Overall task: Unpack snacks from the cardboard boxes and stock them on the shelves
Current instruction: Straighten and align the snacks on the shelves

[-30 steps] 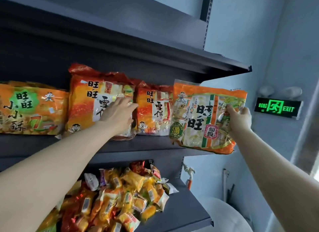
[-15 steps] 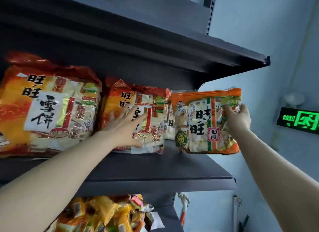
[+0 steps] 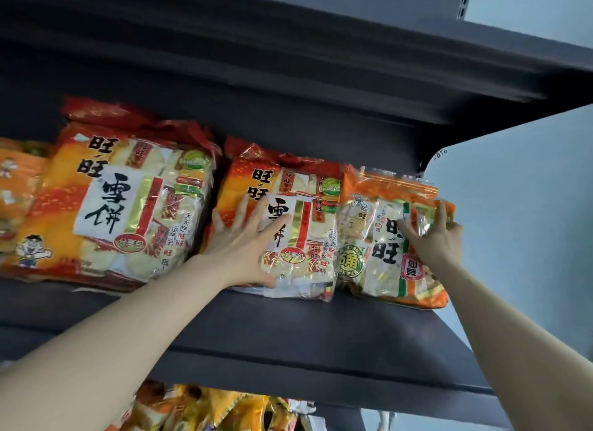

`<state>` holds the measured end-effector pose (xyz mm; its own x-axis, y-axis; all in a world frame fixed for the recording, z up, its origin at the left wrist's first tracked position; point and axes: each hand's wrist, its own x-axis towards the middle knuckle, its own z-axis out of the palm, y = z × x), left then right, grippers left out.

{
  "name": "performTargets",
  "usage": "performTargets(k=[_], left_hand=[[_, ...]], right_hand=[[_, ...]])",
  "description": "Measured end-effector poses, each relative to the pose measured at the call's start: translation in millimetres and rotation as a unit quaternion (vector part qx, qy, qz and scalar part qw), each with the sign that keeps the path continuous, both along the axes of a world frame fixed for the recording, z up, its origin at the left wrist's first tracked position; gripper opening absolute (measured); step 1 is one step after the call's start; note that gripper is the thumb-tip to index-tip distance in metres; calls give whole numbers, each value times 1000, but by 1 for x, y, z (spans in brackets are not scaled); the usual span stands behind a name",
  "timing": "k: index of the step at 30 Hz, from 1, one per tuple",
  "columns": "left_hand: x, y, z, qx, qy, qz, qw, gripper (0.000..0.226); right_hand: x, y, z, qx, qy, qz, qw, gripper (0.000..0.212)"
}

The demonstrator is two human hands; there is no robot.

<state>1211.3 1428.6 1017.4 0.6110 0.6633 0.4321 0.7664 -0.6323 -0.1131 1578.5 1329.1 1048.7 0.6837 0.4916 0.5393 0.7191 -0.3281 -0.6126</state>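
The step in hand looks like seating a snack bag on the shelf; the orange-and-green bag stands at the right end of the shelf, upright and leaning back a little, its left edge touching the red bag next to it; the right hand is closed on the upper right part of the orange-and-green bag, fingers curled over its front; the left hand lies open and flat, fingers spread, against the front of the red bag, seemingly bracing it; left of the red bag on the shelf stands a larger red bag, apart from it by a dark gap; no cardboard box is in view; the next move probably calls for pushing the orange-and-green bag back until it sits square, then letting go with both hands without tipping the row; the bag's right edge is close to the shelf end, so it could slide off.
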Motion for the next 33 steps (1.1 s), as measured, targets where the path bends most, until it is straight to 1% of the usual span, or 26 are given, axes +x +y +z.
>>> performTargets(k=[1, 3, 6, 8, 10, 13, 16, 19, 22, 26, 30, 33], left_hand=[[0, 1, -1, -2, 0, 5, 1000, 131], [1, 3, -3, -1, -1, 11, 1000, 130], [4, 3, -7, 4, -10, 24, 1000, 129], [5, 2, -8, 7, -16, 33, 999, 128], [4, 1, -8, 4, -17, 41, 999, 127], [4, -2, -4, 26, -9, 42, 999, 122], [20, -11, 5, 104, -33, -12, 994, 108], [56, -23, 15, 146, -41, -91, 984, 100], [98, -33, 16, 144, -11, -124, 982, 104], [143, -37, 14, 131, 36, -95, 986, 116], [169, -35, 16, 104, 43, -50, 992, 130], [179, -32, 12, 139, 56, -3, 989, 127]], right_hand=[[1, 4, -1, -4, -8, 7, 1000, 105], [3, 10, 1, 24, -14, 12, 1000, 102], [8, 15, 0, 60, -45, 17, 997, 86], [9, 17, -3, 49, -69, 39, 996, 73], [8, 17, -5, 14, -84, 50, 995, 69], [4, 12, -4, -45, -108, 17, 993, 72], [-8, -2, -6, -78, -190, -26, 978, 75], [-26, -19, -14, -111, -243, 2, 964, 79], [-35, -35, -24, -189, -280, 12, 941, 84], [-31, -54, -29, -275, -284, 16, 918, 111], [-26, -49, -32, -302, -255, 40, 918, 115], [-24, -33, -34, -305, -264, 29, 915, 116]])
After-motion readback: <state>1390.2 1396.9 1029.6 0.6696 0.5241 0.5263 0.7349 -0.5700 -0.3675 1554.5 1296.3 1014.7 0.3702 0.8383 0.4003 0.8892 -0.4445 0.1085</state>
